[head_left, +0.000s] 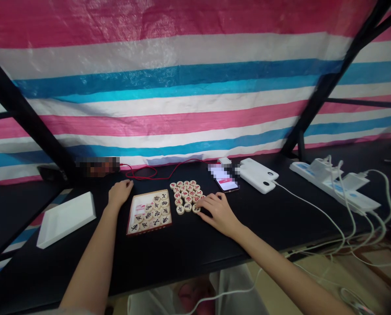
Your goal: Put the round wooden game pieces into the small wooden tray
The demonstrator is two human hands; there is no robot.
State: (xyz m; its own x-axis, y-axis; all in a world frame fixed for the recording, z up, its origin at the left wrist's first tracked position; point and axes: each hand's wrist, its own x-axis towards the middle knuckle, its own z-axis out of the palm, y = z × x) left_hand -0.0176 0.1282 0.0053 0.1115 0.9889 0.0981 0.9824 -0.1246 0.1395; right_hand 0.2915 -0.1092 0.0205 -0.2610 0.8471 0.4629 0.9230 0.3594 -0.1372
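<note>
My right hand [220,213] reaches to the near right corner of a block of round Chinese chess pieces [184,193] on the black table. Its thumb and fingers close around a black-marked Chinese chess piece [196,209], which they partly cover. Most of this block carries red characters, while the nearest row is black-marked. To the left lies a shallow box [127,227] with a reddish edge, holding several black-marked pieces in rows and a bare patch at its upper left. Beyond that box, my left hand [120,193] rests on the table with its fingers curled in, holding nothing visible.
A white box lid [67,218] lies at the left. Behind the pieces are a lit phone [226,180], a red cable [149,177] and white power banks [259,175]. A power strip [340,188] with white cables occupies the right. Black frame posts [326,94] stand before a striped sheet.
</note>
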